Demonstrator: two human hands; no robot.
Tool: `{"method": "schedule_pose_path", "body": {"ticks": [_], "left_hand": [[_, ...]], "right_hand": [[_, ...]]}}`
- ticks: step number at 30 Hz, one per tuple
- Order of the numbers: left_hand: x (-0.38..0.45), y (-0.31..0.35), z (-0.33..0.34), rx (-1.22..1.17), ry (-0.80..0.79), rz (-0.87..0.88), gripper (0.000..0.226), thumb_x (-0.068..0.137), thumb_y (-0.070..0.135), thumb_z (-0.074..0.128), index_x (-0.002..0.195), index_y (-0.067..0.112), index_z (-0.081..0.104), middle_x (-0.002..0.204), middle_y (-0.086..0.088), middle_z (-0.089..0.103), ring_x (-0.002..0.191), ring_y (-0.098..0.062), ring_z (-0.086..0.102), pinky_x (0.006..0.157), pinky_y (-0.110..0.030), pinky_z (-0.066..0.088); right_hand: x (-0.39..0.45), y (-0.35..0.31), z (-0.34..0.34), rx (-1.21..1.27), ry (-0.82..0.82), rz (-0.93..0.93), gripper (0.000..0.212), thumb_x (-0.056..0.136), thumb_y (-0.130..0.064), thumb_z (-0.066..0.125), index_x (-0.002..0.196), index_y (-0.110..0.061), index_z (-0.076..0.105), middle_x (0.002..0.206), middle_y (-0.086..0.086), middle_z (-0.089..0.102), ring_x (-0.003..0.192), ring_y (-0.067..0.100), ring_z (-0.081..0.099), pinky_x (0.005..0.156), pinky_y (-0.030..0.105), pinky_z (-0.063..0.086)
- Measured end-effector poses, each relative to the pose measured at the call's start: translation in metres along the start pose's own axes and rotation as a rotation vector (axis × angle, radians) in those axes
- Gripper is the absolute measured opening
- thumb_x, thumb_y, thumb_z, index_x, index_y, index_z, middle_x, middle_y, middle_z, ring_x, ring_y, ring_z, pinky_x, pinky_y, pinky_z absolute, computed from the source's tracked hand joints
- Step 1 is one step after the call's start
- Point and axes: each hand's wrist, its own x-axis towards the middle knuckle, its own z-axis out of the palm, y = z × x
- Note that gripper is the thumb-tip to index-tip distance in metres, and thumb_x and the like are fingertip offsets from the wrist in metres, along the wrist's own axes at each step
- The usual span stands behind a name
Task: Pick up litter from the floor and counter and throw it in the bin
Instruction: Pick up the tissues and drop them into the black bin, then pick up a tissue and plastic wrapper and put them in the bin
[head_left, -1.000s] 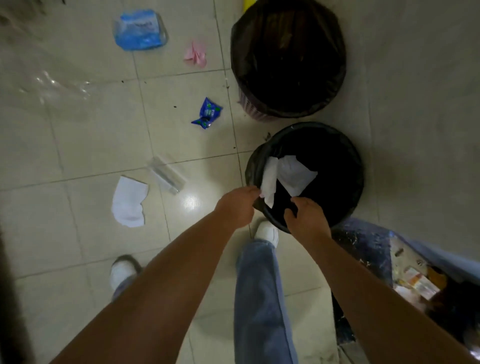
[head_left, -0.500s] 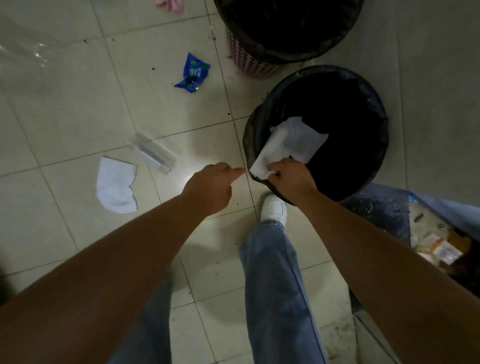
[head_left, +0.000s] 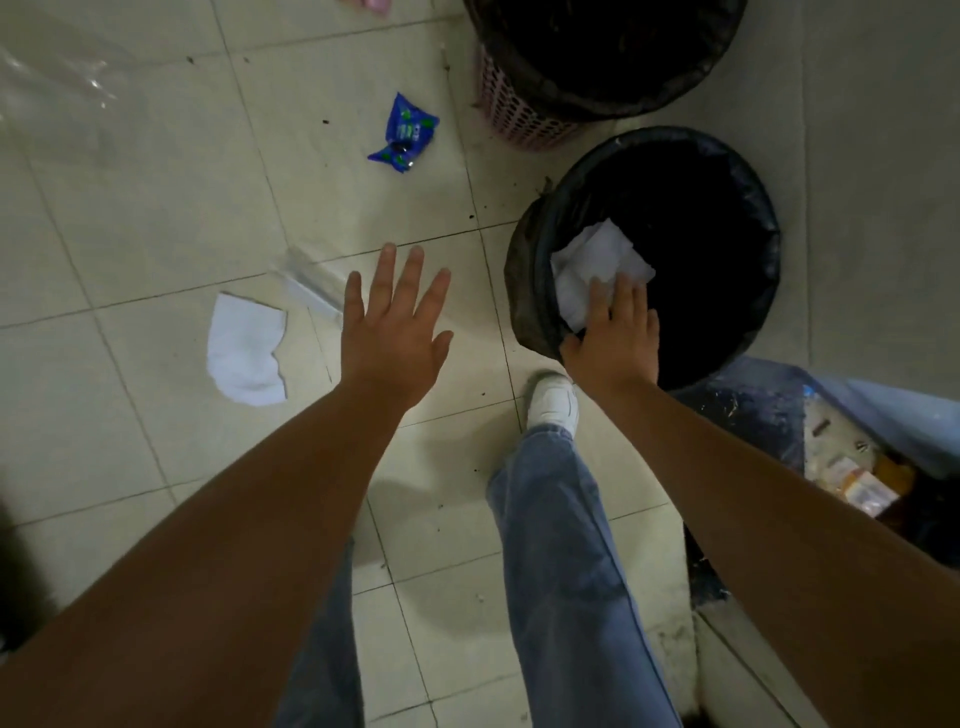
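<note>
Your left hand (head_left: 392, 325) hangs open, fingers spread, above the floor tiles; your right hand (head_left: 615, 332) lies flat, pressing crumpled white paper (head_left: 597, 260) into the black-lined round bin (head_left: 535, 312). Just left of your left hand lies a torn white paper sheet (head_left: 244, 348): light, limp, so pinch an edge. Farther off, the crinkled blue plastic wrapper (head_left: 404, 132) looks slippery; pinch its crimped end.

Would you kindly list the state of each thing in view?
left hand: open, empty
right hand: open, pressing paper down
white paper: crumpled, inside near bin
near bin: lined, upright
torn paper: flat on floor
blue wrapper: crumpled on floor
</note>
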Motion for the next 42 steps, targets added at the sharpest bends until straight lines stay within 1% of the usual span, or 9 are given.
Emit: {"method": "schedule_pose_path", "body": {"ticks": [7, 11, 18, 24, 29, 33, 35, 37, 42], "left_hand": [[-0.063, -0.112, 0.017, -0.069, 0.034, -0.166, 0.063, 0.099, 0.047, 0.023, 0.151, 0.022, -0.003, 0.161, -0.004, -0.01, 0.148, -0.026, -0.012, 0.121, -0.046, -0.002], [-0.115, -0.196, 0.045, -0.116, -0.084, -0.268, 0.062, 0.1, 0.044, 0.021, 0.151, 0.02, -0.006, 0.161, -0.005, -0.012, 0.148, -0.026, -0.014, 0.121, -0.045, -0.002], [-0.131, -0.282, 0.103, -0.202, -0.156, -0.309, 0.068, 0.1, 0.037, 0.038, 0.151, 0.014, 0.001, 0.161, -0.013, 0.002, 0.149, -0.031, 0.0, 0.121, -0.043, 0.013], [-0.069, -0.31, 0.178, -0.259, -0.16, -0.332, 0.073, 0.095, 0.038, 0.048, 0.15, 0.01, 0.008, 0.157, -0.016, 0.018, 0.145, -0.032, 0.017, 0.115, -0.041, 0.029], [0.006, -0.307, 0.24, -0.297, -0.134, -0.394, 0.056, 0.094, 0.044, 0.046, 0.132, 0.004, 0.04, 0.131, -0.016, 0.052, 0.122, -0.031, 0.049, 0.095, -0.038, 0.045], [0.044, -0.299, 0.261, -0.35, -0.118, -0.552, 0.026, 0.093, 0.019, 0.051, 0.115, 0.005, 0.056, 0.116, -0.016, 0.063, 0.111, -0.033, 0.056, 0.094, -0.039, 0.039], [0.047, -0.3, 0.264, -0.395, -0.134, -0.62, 0.021, 0.091, 0.007, 0.049, 0.109, 0.008, 0.06, 0.113, -0.015, 0.065, 0.11, -0.032, 0.057, 0.088, -0.036, 0.035], [0.044, -0.301, 0.26, -0.424, -0.153, -0.657, 0.024, 0.091, 0.005, 0.046, 0.11, 0.008, 0.06, 0.113, -0.015, 0.064, 0.109, -0.032, 0.057, 0.085, -0.035, 0.033], [0.038, -0.301, 0.251, -0.426, -0.06, -0.593, 0.029, 0.095, 0.01, 0.042, 0.116, 0.008, 0.061, 0.111, -0.016, 0.065, 0.105, -0.033, 0.06, 0.09, -0.039, 0.045]], "right_hand": [[-0.047, -0.152, 0.026, -0.016, -0.019, -0.224, 0.067, 0.096, -0.048, 0.029, 0.15, -0.018, 0.001, 0.16, 0.009, -0.006, 0.148, 0.028, -0.009, 0.121, 0.043, -0.001], [-0.082, -0.229, 0.043, -0.035, -0.056, -0.286, 0.065, 0.097, -0.045, 0.03, 0.15, -0.017, 0.005, 0.161, 0.008, -0.003, 0.148, 0.027, -0.007, 0.122, 0.042, 0.0], [-0.073, -0.313, 0.095, -0.04, -0.06, -0.265, 0.053, 0.096, -0.034, 0.041, 0.141, -0.007, 0.032, 0.153, 0.012, 0.029, 0.145, 0.028, 0.018, 0.12, 0.041, 0.019], [0.007, -0.331, 0.151, -0.071, -0.043, -0.221, 0.056, 0.093, -0.036, 0.049, 0.138, -0.005, 0.037, 0.146, 0.013, 0.04, 0.137, 0.027, 0.032, 0.113, 0.041, 0.03], [0.083, -0.323, 0.201, -0.12, 0.056, -0.104, 0.066, 0.088, -0.039, 0.058, 0.137, -0.003, 0.032, 0.139, 0.017, 0.044, 0.129, 0.032, 0.042, 0.107, 0.044, 0.038], [0.115, -0.312, 0.223, -0.148, 0.14, 0.024, 0.032, 0.092, -0.02, 0.05, 0.119, -0.003, 0.055, 0.117, 0.017, 0.055, 0.112, 0.033, 0.052, 0.101, 0.043, 0.034], [0.117, -0.309, 0.227, -0.143, 0.148, 0.027, 0.027, 0.092, -0.014, 0.047, 0.113, -0.004, 0.061, 0.105, 0.015, 0.056, 0.106, 0.032, 0.055, 0.099, 0.041, 0.034], [0.112, -0.306, 0.227, -0.102, 0.134, 0.019, 0.032, 0.091, -0.021, 0.052, 0.12, -0.006, 0.055, 0.116, 0.015, 0.055, 0.111, 0.031, 0.053, 0.101, 0.041, 0.034], [0.12, -0.305, 0.227, 0.09, 0.138, 0.143, 0.073, 0.085, -0.036, 0.062, 0.142, -0.009, 0.025, 0.139, 0.017, 0.04, 0.128, 0.032, 0.04, 0.105, 0.043, 0.033]]}}
